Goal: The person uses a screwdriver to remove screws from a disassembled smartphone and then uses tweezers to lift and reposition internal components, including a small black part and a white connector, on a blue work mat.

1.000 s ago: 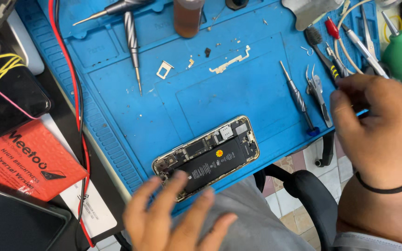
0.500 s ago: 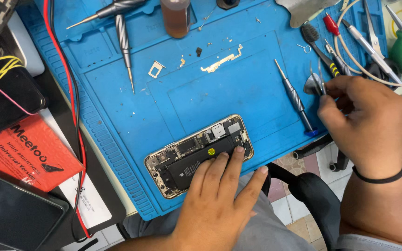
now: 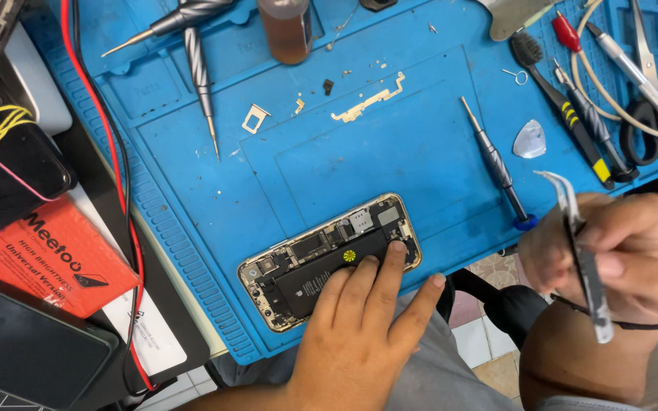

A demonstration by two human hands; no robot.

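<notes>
An opened smartphone [image 3: 329,260], its back off and its black battery and circuit boards exposed, lies at the near edge of a blue repair mat [image 3: 359,160] — pinned there by the left hand [image 3: 359,320], whose fingers lie flat across the battery. Half a second ago that hand was already pressing on the phone; a second ago it hovered short of it, fingers spread. The bigger change is on the other side: the right hand [image 3: 618,255], which was down among the tools at the mat's right edge, is now lifted clear and pinches a pair of fine metal tweezers [image 3: 579,251], bent tip pointing up and away from the phone. With the phone steadied and the tweezers in hand, the work appears to be turning to something small inside the case.

On the mat, counted: one phone; three slim precision screwdrivers — two crossed at the top left [image 3: 192,46], one [image 3: 494,161] near the right hand; one amber bottle [image 3: 286,29]; one pale triangular pick [image 3: 530,139]; one small metal card tray [image 3: 255,118]; one long thin bracket [image 3: 368,103]. The tangle of tools at the far right [image 3: 611,91] holds a brush, scissors and probes, though overlap makes an exact count there unsure. A red-and-black cable pair [image 3: 119,175] runs down the left side.
</notes>
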